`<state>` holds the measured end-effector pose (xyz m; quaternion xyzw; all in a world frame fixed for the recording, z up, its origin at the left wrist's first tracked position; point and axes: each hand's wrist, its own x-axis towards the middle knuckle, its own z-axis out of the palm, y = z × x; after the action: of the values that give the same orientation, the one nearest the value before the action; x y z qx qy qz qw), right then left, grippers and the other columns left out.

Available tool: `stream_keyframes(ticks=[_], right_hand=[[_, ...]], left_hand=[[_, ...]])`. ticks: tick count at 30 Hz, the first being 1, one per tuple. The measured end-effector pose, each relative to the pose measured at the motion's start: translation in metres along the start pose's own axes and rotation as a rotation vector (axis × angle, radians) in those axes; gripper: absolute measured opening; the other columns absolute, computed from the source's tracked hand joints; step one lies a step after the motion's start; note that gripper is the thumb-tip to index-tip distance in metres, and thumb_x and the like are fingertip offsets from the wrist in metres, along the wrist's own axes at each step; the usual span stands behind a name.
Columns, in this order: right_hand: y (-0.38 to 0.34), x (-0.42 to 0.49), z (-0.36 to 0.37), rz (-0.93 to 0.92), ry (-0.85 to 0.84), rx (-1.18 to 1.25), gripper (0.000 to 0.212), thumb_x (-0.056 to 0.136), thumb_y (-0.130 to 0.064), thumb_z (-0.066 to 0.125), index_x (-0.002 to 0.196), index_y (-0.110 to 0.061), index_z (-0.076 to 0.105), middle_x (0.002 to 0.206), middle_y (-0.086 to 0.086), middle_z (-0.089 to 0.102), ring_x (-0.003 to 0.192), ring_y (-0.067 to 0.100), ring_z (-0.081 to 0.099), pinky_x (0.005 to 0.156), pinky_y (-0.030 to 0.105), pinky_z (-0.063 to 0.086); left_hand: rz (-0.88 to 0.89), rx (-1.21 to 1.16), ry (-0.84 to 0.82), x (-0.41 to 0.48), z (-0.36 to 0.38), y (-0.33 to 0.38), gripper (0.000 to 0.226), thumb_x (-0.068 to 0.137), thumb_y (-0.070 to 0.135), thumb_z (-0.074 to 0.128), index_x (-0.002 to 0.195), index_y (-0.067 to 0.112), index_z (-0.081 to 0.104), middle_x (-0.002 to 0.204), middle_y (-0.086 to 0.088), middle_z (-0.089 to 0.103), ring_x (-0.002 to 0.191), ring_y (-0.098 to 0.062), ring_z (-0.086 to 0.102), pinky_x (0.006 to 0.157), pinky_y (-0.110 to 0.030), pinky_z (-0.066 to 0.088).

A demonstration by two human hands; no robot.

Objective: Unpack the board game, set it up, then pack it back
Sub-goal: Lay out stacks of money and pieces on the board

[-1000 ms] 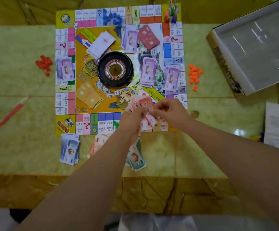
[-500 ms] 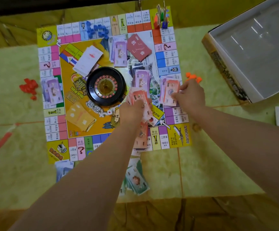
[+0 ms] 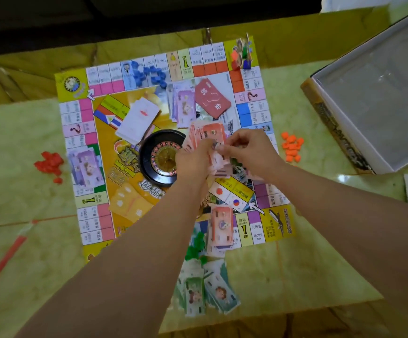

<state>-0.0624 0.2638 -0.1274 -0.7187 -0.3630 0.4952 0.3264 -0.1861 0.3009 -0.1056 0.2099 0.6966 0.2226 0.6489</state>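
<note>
The game board [image 3: 83, 123] lies flat on the table with a black roulette wheel [image 3: 149, 152] at its middle. My left hand [image 3: 193, 159] grips a fanned stack of pink play money [image 3: 208, 135] above the board, right of the wheel. My right hand [image 3: 246, 154] meets it and pinches a note at the stack's edge. Purple note piles [image 3: 184, 106] [image 3: 86, 167], a red card deck [image 3: 212, 98], a white card deck [image 3: 138, 120] and an orange card pile [image 3: 127, 203] rest on the board. A pink note pile [image 3: 221, 225] lies at the near edge.
The open game box [image 3: 378, 98] stands at the right. Orange pieces [image 3: 292, 146] lie between box and board, red pieces [image 3: 50, 163] on the left, blue pieces [image 3: 151, 74] and pawns [image 3: 242, 54] at the board's far edge. Green notes [image 3: 205, 291] lie near me.
My right hand laid a pink note on the right-hand purple pile, then came back to the stack in my left hand. Both hands moved farther over the board; the view shifted.
</note>
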Motion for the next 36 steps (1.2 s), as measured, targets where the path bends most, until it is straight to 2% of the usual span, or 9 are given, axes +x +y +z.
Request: stream_keyframes(ticks=[5, 12, 18, 21, 24, 29, 33, 34, 36], right_hand=[[-0.030, 0.041, 0.018, 0.088, 0.168, 0.080, 0.018, 0.078, -0.023, 0.080, 0.074, -0.014, 0.064, 0.075, 0.004, 0.068, 0.071, 0.014, 0.064, 0.073, 0.029, 0.055], [-0.050, 0.094, 0.062, 0.154, 0.264, -0.250, 0.026, 0.081, -0.029, 0.077, 0.064, -0.020, 0.059, 0.067, -0.009, 0.057, 0.062, 0.005, 0.053, 0.066, 0.025, 0.045], [-0.047, 0.100, 0.076, 0.118, 0.312, -0.453, 0.021, 0.084, -0.019, 0.070, 0.075, -0.018, 0.050, 0.075, -0.002, 0.055, 0.074, 0.019, 0.054, 0.068, 0.033, 0.045], [-0.055, 0.095, 0.087, -0.049, 0.231, -0.208, 0.013, 0.085, -0.019, 0.067, 0.090, -0.020, 0.055, 0.073, -0.007, 0.049, 0.068, 0.010, 0.049, 0.067, 0.030, 0.045], [-0.069, 0.087, 0.102, -0.077, -0.039, -0.134, 0.022, 0.084, -0.030, 0.072, 0.098, -0.017, 0.063, 0.080, -0.008, 0.058, 0.070, 0.001, 0.056, 0.067, 0.012, 0.045], [-0.086, 0.087, 0.118, -0.047, -0.213, -0.126, 0.015, 0.080, -0.016, 0.077, 0.086, -0.011, 0.064, 0.082, 0.006, 0.068, 0.068, 0.005, 0.064, 0.067, 0.019, 0.051], [-0.099, 0.079, 0.155, -0.040, -0.269, -0.139, 0.012, 0.080, -0.018, 0.078, 0.078, -0.015, 0.066, 0.079, 0.014, 0.068, 0.069, 0.018, 0.064, 0.072, 0.031, 0.053], [-0.100, 0.078, 0.169, -0.043, -0.252, -0.146, 0.012, 0.080, -0.019, 0.078, 0.078, -0.015, 0.067, 0.079, 0.014, 0.069, 0.070, 0.022, 0.065, 0.073, 0.034, 0.054], [-0.100, 0.077, 0.191, -0.038, -0.214, -0.163, 0.013, 0.078, -0.022, 0.079, 0.082, -0.013, 0.070, 0.080, 0.012, 0.071, 0.073, 0.025, 0.065, 0.073, 0.037, 0.053]], left_hand=[[0.076, 0.060, 0.137, 0.027, -0.026, 0.033, 0.013, 0.086, 0.013, 0.060, 0.080, 0.009, 0.049, 0.069, -0.006, 0.050, 0.065, -0.023, 0.047, 0.057, -0.035, 0.040], [0.173, 0.041, 0.144, 0.067, -0.073, 0.058, 0.020, 0.086, 0.005, 0.062, 0.072, 0.018, 0.057, 0.075, -0.010, 0.060, 0.068, -0.024, 0.058, 0.065, -0.039, 0.050], [0.122, -0.043, 0.096, 0.078, -0.084, 0.059, 0.012, 0.084, 0.006, 0.071, 0.084, 0.012, 0.060, 0.074, -0.007, 0.065, 0.059, -0.018, 0.062, 0.057, -0.029, 0.053], [0.110, -0.102, 0.082, 0.079, -0.084, 0.059, 0.016, 0.083, 0.005, 0.072, 0.094, 0.011, 0.063, 0.085, -0.009, 0.070, 0.072, -0.022, 0.069, 0.068, -0.035, 0.059], [0.134, -0.141, 0.070, 0.078, -0.086, 0.063, 0.017, 0.083, 0.003, 0.071, 0.099, 0.007, 0.066, 0.092, -0.015, 0.072, 0.076, -0.025, 0.070, 0.071, -0.039, 0.059], [0.049, -0.305, 0.051, 0.070, -0.110, 0.063, 0.020, 0.085, 0.012, 0.072, 0.102, 0.005, 0.063, 0.096, -0.017, 0.070, 0.077, -0.026, 0.070, 0.066, -0.037, 0.060], [-0.006, -0.354, 0.132, 0.072, -0.150, 0.057, 0.080, 0.056, 0.031, 0.075, 0.125, -0.002, 0.053, 0.104, -0.020, 0.064, 0.082, -0.029, 0.065, 0.060, -0.035, 0.050], [-0.011, -0.371, 0.179, 0.076, -0.164, 0.053, 0.079, 0.051, 0.033, 0.070, 0.120, -0.002, 0.054, 0.101, -0.022, 0.062, 0.082, -0.031, 0.061, 0.060, -0.038, 0.047], [0.002, -0.391, 0.298, 0.074, -0.186, 0.052, 0.041, 0.063, 0.027, 0.066, 0.091, -0.001, 0.056, 0.083, -0.017, 0.055, 0.072, -0.028, 0.052, 0.057, -0.037, 0.040]])
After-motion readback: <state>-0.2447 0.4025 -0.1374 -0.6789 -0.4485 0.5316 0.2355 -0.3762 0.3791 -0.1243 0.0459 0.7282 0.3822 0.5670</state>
